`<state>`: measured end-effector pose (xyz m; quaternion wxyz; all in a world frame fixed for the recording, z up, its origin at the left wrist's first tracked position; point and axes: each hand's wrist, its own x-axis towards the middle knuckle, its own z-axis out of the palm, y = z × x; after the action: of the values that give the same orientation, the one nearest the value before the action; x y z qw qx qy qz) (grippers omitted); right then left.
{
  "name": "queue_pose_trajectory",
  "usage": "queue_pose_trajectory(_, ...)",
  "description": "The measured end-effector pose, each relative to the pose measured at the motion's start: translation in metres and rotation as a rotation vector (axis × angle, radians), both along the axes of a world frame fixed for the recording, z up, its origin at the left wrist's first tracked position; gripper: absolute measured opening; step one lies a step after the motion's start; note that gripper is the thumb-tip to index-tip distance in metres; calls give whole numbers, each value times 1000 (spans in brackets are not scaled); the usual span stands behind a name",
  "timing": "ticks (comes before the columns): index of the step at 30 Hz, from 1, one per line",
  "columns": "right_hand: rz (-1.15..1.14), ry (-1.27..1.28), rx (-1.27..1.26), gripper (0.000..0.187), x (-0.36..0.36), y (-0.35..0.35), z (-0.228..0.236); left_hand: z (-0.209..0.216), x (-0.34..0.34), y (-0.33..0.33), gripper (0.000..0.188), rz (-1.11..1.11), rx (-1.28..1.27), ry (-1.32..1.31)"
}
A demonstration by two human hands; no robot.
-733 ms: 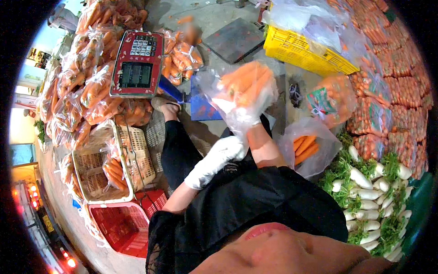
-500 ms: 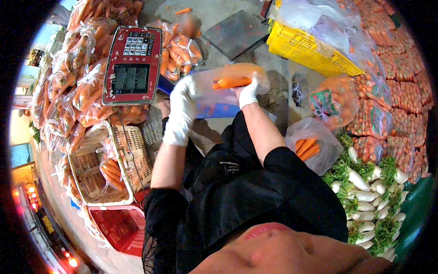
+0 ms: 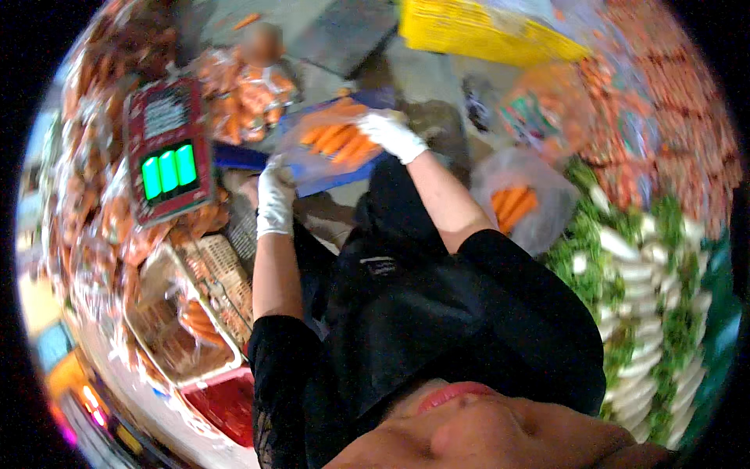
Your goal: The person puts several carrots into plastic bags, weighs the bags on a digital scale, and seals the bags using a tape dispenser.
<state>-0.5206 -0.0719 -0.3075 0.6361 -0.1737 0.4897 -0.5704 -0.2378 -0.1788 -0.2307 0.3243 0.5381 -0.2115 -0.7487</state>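
A clear plastic bag of carrots (image 3: 340, 143) is over the blue scale platform (image 3: 336, 181), apparently lying on it. My left hand (image 3: 275, 187), in a white glove, is closed on the left end of the bag. At the other end my gloved right hand (image 3: 392, 137) grips the bag beside the carrots, its fingertips partly hidden. To the left stands the red scale display (image 3: 168, 144), its readout lit green. An opened bag with several carrots (image 3: 517, 205) sits to the right of my right forearm.
Bagged carrots (image 3: 242, 90) are heaped at the far left and beyond the scale. A beige crate (image 3: 183, 313) and a red crate (image 3: 223, 402) stand at left. At right are a yellow crate (image 3: 484, 33), stacked net bags (image 3: 664, 94) and white radishes (image 3: 637, 313).
Both hands have brought the bag of carrots left and down to the blue platform. The readout has lit up green. The whole view has shifted.
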Motion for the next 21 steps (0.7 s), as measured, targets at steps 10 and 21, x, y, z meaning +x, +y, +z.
queue_pose_trajectory(10,-300,1220,-54,23,-88,315,69,-58,-13,12,17,-89,109,33)
queue_pose_trajectory(21,-873,847,1136,60,-111,396,-65,68,-133,140,22,-457,-1284,-717)
